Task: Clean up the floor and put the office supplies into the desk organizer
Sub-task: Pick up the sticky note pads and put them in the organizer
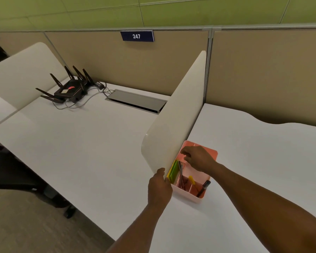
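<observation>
Pink desk organizer (197, 197) holds pens, sticky notes

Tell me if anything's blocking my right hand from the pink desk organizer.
Nothing visible does. The right hand hovers directly over the pink organizer's open compartments. The white desk divider stands along the organizer's left side, beside the path rather than in it, and the left hand rests against its edge.

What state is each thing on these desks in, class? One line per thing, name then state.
desk organizer: upright on the desk, partly filled.
sticky notes: standing on edge in the organizer.
black marker: leaning in a front compartment.
left hand: gripping the divider panel edge.
right hand: over the organizer, fingers curled; contents unclear.
cable hatch: lid ajar.
</observation>
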Tool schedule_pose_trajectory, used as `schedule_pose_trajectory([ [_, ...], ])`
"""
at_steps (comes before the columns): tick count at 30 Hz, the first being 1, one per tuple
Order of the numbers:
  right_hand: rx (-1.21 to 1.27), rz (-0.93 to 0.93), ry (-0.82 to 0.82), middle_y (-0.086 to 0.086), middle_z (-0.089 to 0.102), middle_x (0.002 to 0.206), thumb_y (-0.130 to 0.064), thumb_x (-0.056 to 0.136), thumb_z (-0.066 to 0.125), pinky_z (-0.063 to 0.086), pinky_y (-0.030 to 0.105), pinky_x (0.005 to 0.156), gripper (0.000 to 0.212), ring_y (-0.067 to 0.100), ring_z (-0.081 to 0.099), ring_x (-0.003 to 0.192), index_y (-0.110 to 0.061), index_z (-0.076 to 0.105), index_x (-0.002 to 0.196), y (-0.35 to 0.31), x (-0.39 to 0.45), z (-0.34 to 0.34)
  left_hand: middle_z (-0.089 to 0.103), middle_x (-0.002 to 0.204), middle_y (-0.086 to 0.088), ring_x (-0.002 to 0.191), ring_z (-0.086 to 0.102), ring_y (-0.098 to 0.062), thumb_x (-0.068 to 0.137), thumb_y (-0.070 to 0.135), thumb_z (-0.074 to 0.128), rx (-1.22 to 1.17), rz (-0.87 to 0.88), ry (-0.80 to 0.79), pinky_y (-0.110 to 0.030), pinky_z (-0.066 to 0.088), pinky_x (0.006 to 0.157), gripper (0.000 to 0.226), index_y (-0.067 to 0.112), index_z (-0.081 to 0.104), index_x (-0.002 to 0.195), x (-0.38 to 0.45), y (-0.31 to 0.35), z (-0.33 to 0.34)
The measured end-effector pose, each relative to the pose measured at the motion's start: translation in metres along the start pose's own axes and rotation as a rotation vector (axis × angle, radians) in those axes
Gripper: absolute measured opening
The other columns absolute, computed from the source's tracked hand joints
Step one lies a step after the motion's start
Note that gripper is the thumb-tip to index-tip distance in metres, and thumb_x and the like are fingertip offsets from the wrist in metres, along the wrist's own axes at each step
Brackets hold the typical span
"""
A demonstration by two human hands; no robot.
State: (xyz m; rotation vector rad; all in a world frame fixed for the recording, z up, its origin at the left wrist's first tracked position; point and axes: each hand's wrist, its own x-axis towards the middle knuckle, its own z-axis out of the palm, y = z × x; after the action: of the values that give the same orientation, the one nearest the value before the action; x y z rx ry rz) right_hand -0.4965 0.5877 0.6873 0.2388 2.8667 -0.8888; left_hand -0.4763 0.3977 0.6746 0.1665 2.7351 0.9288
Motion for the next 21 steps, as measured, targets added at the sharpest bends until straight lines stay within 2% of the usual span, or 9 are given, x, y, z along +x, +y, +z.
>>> schedule_pose_trajectory([
  [6,0.055,0.105,0.133,-0.002,0.064,0.128,-0.019,0.095,0.058,0.044,0.027,0.096,0.03,0.016,0.058,0.114,-0.018,0.062,0.125,-0.002,-0.034,-0.004,0.063,0.13,-0.006,0.12,0.06,-0.025,0.098,0.012,0.048,0.037,0.12,-0.08,-0.032,0.046,0.102,0.041,0.017,0.048,0.139,-0.014,-0.001,-0.014],
  [10,0.085,0.171,0.23,-0.006,0.063,0.129,-0.027,0.096,0.055,0.044,0.03,0.101,0.029,0.015,0.056,0.119,-0.021,0.062,0.123,-0.014,-0.065,0.001,0.064,0.128,-0.003,0.118,0.061,-0.023,0.1,0.023,0.048,0.068,0.204,-0.09,-0.032,0.048,0.099,0.039,0.02,0.049,0.138,-0.031,-0.003,-0.024],
  [15,0.067,0.239,0.361,-0.006,0.058,0.134,-0.036,0.096,0.053,0.041,0.035,0.104,0.032,0.015,0.048,0.127,-0.026,0.059,0.125,-0.039,-0.114,0.018,0.065,0.12,-0.002,0.11,0.062,-0.022,0.101,0.037,0.041,0.161,0.424,-0.049,-0.035,0.055,0.089,0.034,0.019,0.052,0.126,-0.05,-0.016,-0.039],
  [16,0.06,0.253,0.386,-0.006,0.058,0.133,-0.037,0.095,0.054,0.042,0.034,0.103,0.033,0.015,0.049,0.126,-0.026,0.059,0.125,-0.046,-0.125,0.022,0.064,0.12,-0.004,0.111,0.061,-0.024,0.101,0.039,0.039,0.194,0.473,-0.054,-0.037,0.054,0.09,0.037,0.017,0.051,0.128,-0.053,-0.02,-0.042],
  [18,0.056,0.281,0.42,-0.005,0.06,0.131,-0.037,0.095,0.055,0.045,0.035,0.099,0.032,0.017,0.052,0.121,-0.024,0.06,0.123,-0.063,-0.148,0.032,0.058,0.132,-0.009,0.122,0.054,-0.026,0.101,0.042,0.034,0.269,0.55,-0.078,-0.04,0.047,0.101,0.047,0.013,0.046,0.136,-0.063,-0.032,-0.051],
  [21,0.003,0.289,0.43,-0.001,0.065,0.12,-0.036,0.094,0.054,0.05,0.039,0.089,0.027,0.022,0.057,0.111,-0.02,0.063,0.114,-0.091,-0.186,0.049,0.039,0.153,-0.007,0.142,0.034,-0.026,0.101,0.048,0.026,0.342,0.586,-0.119,-0.039,0.028,0.117,0.057,0.016,0.034,0.148,-0.086,-0.051,-0.067],
])
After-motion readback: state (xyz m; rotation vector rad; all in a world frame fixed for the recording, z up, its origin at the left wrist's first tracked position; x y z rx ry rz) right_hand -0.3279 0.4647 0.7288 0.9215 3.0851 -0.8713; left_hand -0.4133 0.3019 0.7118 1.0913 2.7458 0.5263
